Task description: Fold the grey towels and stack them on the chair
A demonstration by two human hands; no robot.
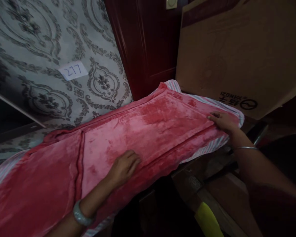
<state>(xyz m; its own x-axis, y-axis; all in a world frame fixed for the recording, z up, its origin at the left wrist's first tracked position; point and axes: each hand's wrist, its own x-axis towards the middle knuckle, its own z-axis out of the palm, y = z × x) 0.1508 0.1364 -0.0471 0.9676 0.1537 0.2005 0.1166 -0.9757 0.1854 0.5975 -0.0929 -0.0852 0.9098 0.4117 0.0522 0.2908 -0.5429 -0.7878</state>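
A pink-red plush cloth (148, 126) lies spread lengthwise, with folded layers and a thick raised fold toward its left part. Its kind, garment or blanket, I cannot tell. Under it, a striped cover (207, 148) shows along the edges of a long, narrow support. My right hand (220, 121) is at the cloth's right end, thumb and fingers pinched on the edge of a folded layer. My left hand (125, 166) rests on the cloth near its front middle, knuckles up and fingers curled in; whatever is under those fingers is hidden.
A big cardboard box (217, 52) stands behind the right end, beside a dark red door (153, 36). Patterned wallpaper (101, 65) with a paper label (73, 70) reading 277 covers the left. Below are dark support legs (219, 172) and a yellow object (207, 220).
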